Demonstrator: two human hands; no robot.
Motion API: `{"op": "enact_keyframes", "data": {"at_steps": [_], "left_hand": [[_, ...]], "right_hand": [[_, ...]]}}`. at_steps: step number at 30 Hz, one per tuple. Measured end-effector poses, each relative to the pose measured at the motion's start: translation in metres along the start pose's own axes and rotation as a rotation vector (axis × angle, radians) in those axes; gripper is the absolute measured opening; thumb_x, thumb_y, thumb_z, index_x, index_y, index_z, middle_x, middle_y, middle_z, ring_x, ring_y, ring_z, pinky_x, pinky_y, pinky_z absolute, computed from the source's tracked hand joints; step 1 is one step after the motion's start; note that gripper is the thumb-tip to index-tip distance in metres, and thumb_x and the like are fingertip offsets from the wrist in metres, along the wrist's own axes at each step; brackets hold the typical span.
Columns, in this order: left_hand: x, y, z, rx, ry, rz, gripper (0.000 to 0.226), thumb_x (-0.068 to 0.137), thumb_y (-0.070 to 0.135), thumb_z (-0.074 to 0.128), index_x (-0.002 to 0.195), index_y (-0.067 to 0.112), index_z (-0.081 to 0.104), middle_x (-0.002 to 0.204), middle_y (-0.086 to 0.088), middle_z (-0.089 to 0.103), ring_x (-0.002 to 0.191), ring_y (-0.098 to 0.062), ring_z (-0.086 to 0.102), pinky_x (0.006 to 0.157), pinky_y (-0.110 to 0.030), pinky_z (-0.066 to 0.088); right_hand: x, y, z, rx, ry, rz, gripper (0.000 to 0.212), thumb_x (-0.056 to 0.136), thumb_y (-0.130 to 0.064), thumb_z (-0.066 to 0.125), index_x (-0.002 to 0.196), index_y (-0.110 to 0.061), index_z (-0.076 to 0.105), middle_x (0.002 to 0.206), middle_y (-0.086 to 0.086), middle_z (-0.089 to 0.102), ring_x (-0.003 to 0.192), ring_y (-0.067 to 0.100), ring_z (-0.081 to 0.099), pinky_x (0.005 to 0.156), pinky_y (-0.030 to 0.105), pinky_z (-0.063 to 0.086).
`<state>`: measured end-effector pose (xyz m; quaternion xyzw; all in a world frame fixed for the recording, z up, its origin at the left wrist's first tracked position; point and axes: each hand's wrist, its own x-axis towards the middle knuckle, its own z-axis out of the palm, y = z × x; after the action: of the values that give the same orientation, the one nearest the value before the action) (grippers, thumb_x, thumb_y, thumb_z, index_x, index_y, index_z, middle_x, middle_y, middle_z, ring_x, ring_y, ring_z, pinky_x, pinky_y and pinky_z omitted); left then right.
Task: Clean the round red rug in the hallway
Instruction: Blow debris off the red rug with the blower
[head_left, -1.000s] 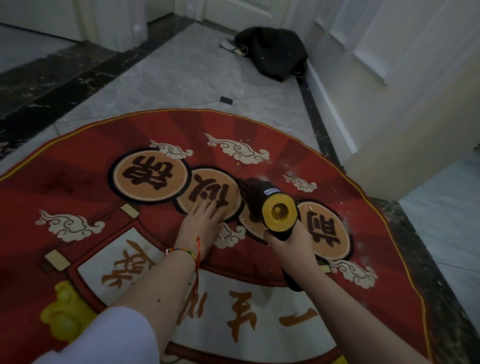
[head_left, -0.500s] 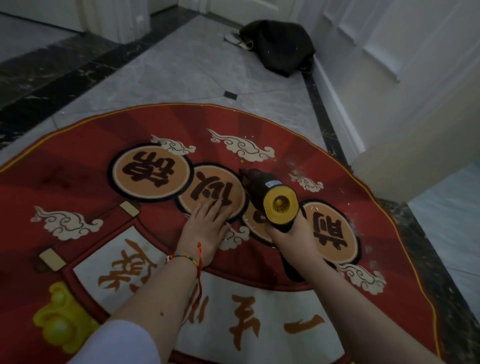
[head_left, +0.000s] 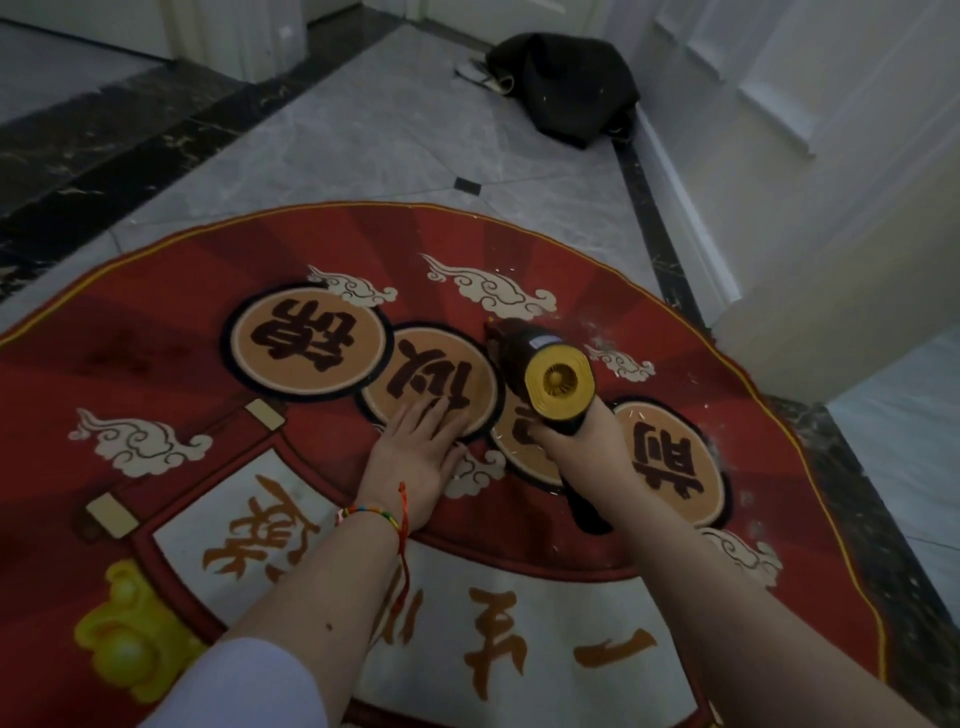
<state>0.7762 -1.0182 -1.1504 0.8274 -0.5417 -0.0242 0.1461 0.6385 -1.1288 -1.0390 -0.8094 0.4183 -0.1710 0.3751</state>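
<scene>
Setting: hallway floor (head_left: 363, 130) of grey marble tile with dark border strips is carrying the round red rug (head_left: 156, 374), which is lying flat and filling the lower view.
Left hand: left hand (head_left: 415, 457) is pressing flat on the rug, fingers straight and spread over a tan medallion, holding nothing.
Right hand: right hand (head_left: 576, 457) is gripping the handle of the handheld vacuum (head_left: 540, 374), fingers curled round it.
Tool: black body with a yellow rear vent is facing the camera; the nozzle is pointing away and down at the pile just beside the left fingertips.
Debris: pale specks (head_left: 602, 338) are lying on the rug's right side, near the wall.
Surroundings: black bag (head_left: 566, 83) is sitting well apart, against the white baseboard.
Step in hand: judged as vacuuming the middle band, with the right edge not yet done.
Risk: lifting the bracing palm is likely to let suction bunch the rug.
Risk: steering left is likely to run the nozzle into the fingers.
</scene>
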Motion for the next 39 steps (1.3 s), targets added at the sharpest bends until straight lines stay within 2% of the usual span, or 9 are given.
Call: {"op": "enact_keyframes", "data": {"at_steps": [4, 7, 12, 17, 20, 23, 29, 33, 39], "left_hand": [[0.002, 0.004, 0.0, 0.031, -0.04, -0.011, 0.049, 0.102, 0.042, 0.019, 0.149, 0.028, 0.024, 0.157, -0.001, 0.02, 0.146, -0.022, 0.011, 0.118, -0.036, 0.008], [0.0, 0.01, -0.004, 0.072, -0.019, 0.006, 0.048, 0.103, 0.033, 0.03, 0.15, 0.024, 0.023, 0.156, -0.006, 0.025, 0.144, -0.026, 0.018, 0.117, -0.038, 0.013], [0.005, 0.016, -0.007, 0.11, -0.092, 0.197, 0.059, 0.1, 0.01, 0.035, 0.152, 0.024, 0.01, 0.16, -0.002, 0.006, 0.146, -0.022, 0.007, 0.118, -0.034, 0.008], [0.004, 0.01, -0.005, 0.017, -0.05, 0.272, 0.059, 0.084, 0.005, 0.044, 0.142, 0.018, 0.043, 0.145, -0.01, 0.044, 0.131, -0.032, 0.045, 0.103, -0.043, 0.04], [0.002, 0.01, -0.004, 0.026, -0.093, 0.257, 0.062, 0.094, 0.004, 0.041, 0.15, 0.024, 0.023, 0.156, -0.005, 0.022, 0.144, -0.026, 0.022, 0.115, -0.037, 0.021], [0.003, 0.016, -0.009, 0.076, -0.087, 0.212, 0.062, 0.099, 0.008, 0.035, 0.152, 0.027, 0.01, 0.159, 0.001, 0.008, 0.146, -0.02, 0.006, 0.118, -0.032, 0.009], [0.0, 0.032, -0.005, -0.066, 0.035, 0.116, 0.052, 0.089, -0.001, 0.049, 0.14, 0.013, 0.045, 0.146, -0.014, 0.04, 0.137, -0.033, 0.033, 0.11, -0.043, 0.029], [-0.002, 0.033, 0.001, -0.043, 0.001, 0.097, 0.054, 0.08, -0.002, 0.058, 0.133, 0.008, 0.053, 0.136, -0.019, 0.052, 0.126, -0.039, 0.047, 0.103, -0.049, 0.037], [-0.004, 0.034, 0.0, 0.005, 0.073, 0.114, 0.055, 0.067, 0.0, 0.069, 0.121, 0.011, 0.064, 0.124, -0.012, 0.062, 0.113, -0.032, 0.06, 0.091, -0.046, 0.049]], "right_hand": [[-0.041, 0.018, -0.021, 0.009, 0.032, 0.006, 0.033, 0.08, -0.015, 0.07, 0.109, -0.018, 0.056, 0.095, -0.004, 0.063, 0.082, 0.005, 0.057, 0.057, 0.006, 0.039], [-0.061, 0.028, -0.033, -0.001, 0.066, 0.003, 0.026, 0.08, -0.006, 0.068, 0.099, -0.019, 0.056, 0.082, -0.005, 0.062, 0.07, 0.002, 0.055, 0.053, 0.008, 0.041], [-0.05, 0.024, -0.036, -0.004, 0.097, 0.008, 0.024, 0.082, -0.012, 0.068, 0.101, -0.017, 0.056, 0.082, -0.005, 0.06, 0.07, 0.003, 0.053, 0.049, 0.007, 0.037], [-0.018, 0.019, -0.027, 0.057, 0.096, 0.05, 0.035, 0.081, -0.015, 0.069, 0.113, -0.016, 0.056, 0.1, 0.002, 0.064, 0.092, 0.019, 0.061, 0.059, 0.017, 0.039], [-0.028, 0.022, -0.027, 0.062, 0.124, 0.065, 0.038, 0.082, -0.016, 0.07, 0.116, -0.019, 0.054, 0.1, -0.003, 0.062, 0.091, 0.012, 0.057, 0.065, 0.016, 0.041], [-0.055, 0.037, -0.028, 0.009, 0.145, 0.023, 0.03, 0.079, -0.013, 0.07, 0.105, -0.016, 0.057, 0.084, -0.009, 0.058, 0.075, 0.003, 0.053, 0.053, 0.005, 0.036], [-0.045, 0.037, -0.033, 0.01, 0.151, 0.042, 0.036, 0.081, -0.013, 0.07, 0.113, -0.015, 0.055, 0.092, -0.006, 0.06, 0.082, 0.006, 0.055, 0.056, 0.006, 0.037], [-0.01, 0.029, -0.029, 0.048, 0.126, 0.101, 0.045, 0.081, -0.016, 0.071, 0.122, -0.014, 0.053, 0.112, 0.005, 0.063, 0.103, 0.023, 0.059, 0.074, 0.026, 0.042], [-0.044, 0.041, -0.034, 0.03, 0.143, 0.072, 0.045, 0.079, -0.013, 0.071, 0.121, -0.014, 0.055, 0.105, -0.002, 0.062, 0.097, 0.013, 0.057, 0.071, 0.021, 0.041]]}}
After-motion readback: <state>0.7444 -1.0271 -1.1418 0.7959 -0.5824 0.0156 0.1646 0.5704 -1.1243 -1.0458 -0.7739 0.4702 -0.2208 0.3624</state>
